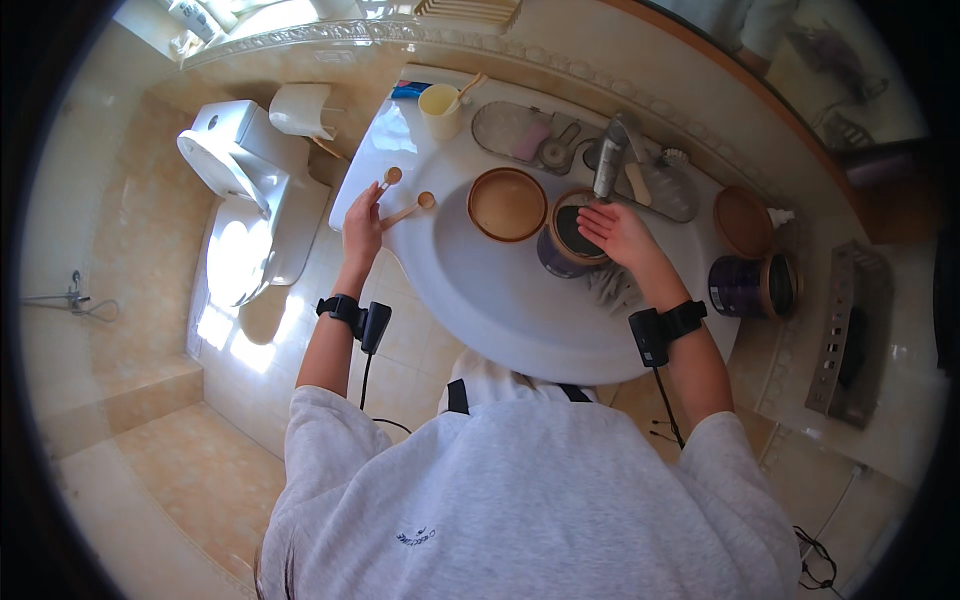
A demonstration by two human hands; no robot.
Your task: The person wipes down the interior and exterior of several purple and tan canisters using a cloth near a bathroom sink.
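Two small tan scoops stand out from my left hand (pixel 361 228), the upper scoop (pixel 393 176) and the lower scoop (pixel 426 200); my fingers close around their handles at the counter's left edge. Palm up with fingers stretched, my right hand (pixel 618 236) is below the metal faucet (pixel 608 165). It partly covers the mouth of a dark purple canister (pixel 566 258) in the white sink (pixel 450 290); whether it touches the rim, I cannot tell. Left of that canister is a round brown dish or lid (pixel 507 205). Crumpled grey cloth (pixel 613 288) is beside the canister, under my right wrist.
A yellowish cup (pixel 440 110) with a wooden-handled brush is at the back left. Behind the sink stands a wire tray (pixel 490 130) with a pink sponge. To the right are a second dark canister (pixel 752 286), a brown round lid (pixel 743 221) and a metal rack (pixel 850 340).
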